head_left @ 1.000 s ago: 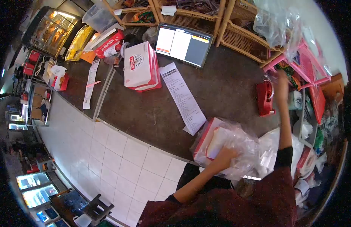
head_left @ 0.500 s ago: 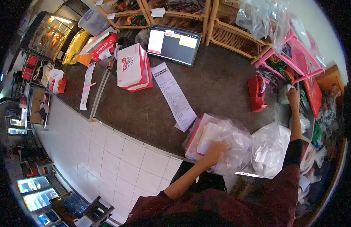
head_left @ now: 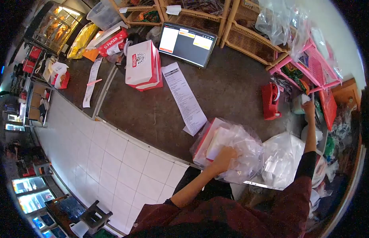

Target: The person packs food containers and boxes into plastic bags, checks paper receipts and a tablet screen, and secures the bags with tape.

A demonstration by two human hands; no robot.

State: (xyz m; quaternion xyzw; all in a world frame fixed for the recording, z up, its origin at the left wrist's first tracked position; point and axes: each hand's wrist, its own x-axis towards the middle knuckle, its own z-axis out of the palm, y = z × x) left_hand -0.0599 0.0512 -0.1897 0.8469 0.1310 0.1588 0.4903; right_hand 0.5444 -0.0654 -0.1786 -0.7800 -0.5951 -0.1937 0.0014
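My left hand (head_left: 226, 157) is closed on a clear plastic bag (head_left: 248, 152), which lies around a red-and-white box (head_left: 204, 144) and a smaller pale box (head_left: 218, 141) at the counter's front edge. Far to the right, my right hand (head_left: 309, 108) has its fingers closed at a small pale container (head_left: 299, 104) beside the pink rack. A white tissue-like piece (head_left: 306, 99) shows at those fingertips, too small to make out well. Between my arms lies a white plastic bag (head_left: 282, 158). A red tape dispenser (head_left: 271, 101) stands left of my right hand.
A long printed receipt (head_left: 184, 99) lies mid-counter, near stacked red-and-white boxes (head_left: 142, 65) and a tablet (head_left: 187, 44). Wicker shelves (head_left: 248, 41) line the back. The pink rack (head_left: 317, 69) and a red flat item (head_left: 328, 107) stand right. Another receipt (head_left: 92, 83) lies left.
My right hand has come slightly down and toward me beside the pale container. My left hand stays on the plastic bag. The whole view has shifted a little.
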